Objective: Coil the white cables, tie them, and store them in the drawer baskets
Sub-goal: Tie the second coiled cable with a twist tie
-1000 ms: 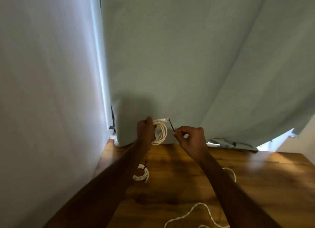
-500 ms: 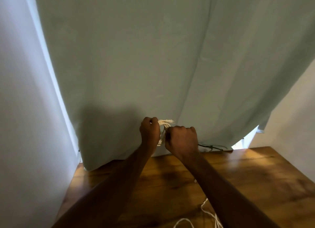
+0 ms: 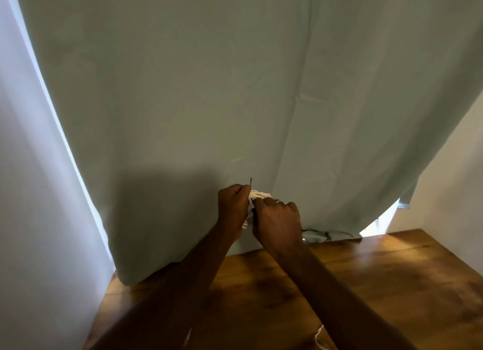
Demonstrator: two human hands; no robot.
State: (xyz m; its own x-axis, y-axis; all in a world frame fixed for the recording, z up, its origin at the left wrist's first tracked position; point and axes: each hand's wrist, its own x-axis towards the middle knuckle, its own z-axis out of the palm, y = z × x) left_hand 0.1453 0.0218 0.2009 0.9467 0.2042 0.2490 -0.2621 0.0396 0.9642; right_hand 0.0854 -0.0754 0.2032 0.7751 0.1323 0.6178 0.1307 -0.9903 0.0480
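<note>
Head view: coiled white cable (image 3: pixel 257 194) held in mid-air above far edge of wooden table (image 3: pixel 392 271), in front of pale green curtain (image 3: pixel 235 88), between both hands. Only top loops of coil and a short stretch below left palm visible; rest hidden behind fingers.

Handling, as judged: light, soft and springy; loops likely to spring apart if released before tie closes. Smooth jacket, so probably slippery under a loose grip. Not fragile, though connector ends best kept free of sharp bends. Best hold: across bundled strands at one side of coil, all loops squeezed together, tie passed round that same gathered section.

Thin dark tie (image 3: pixel 251 181) projecting upward from top of left hand, tip free against curtain. Lower run of tie hidden between hands; whether looped round coil cannot be told.

Left hand (image 3: pixel 232 208): fingers curled round left side of coil, clamping strands and pinning tie against them. Right hand (image 3: pixel 278 219): fingers curled, knuckles up, thumb side pressed to coil, apparently pinching something dark and thin at gap between hands; exact contact not visible.

Loose white cable end (image 3: pixel 319 335) lying on table at lower edge, beside right forearm, well apart from held coil. Drawer baskets not in view.
</note>
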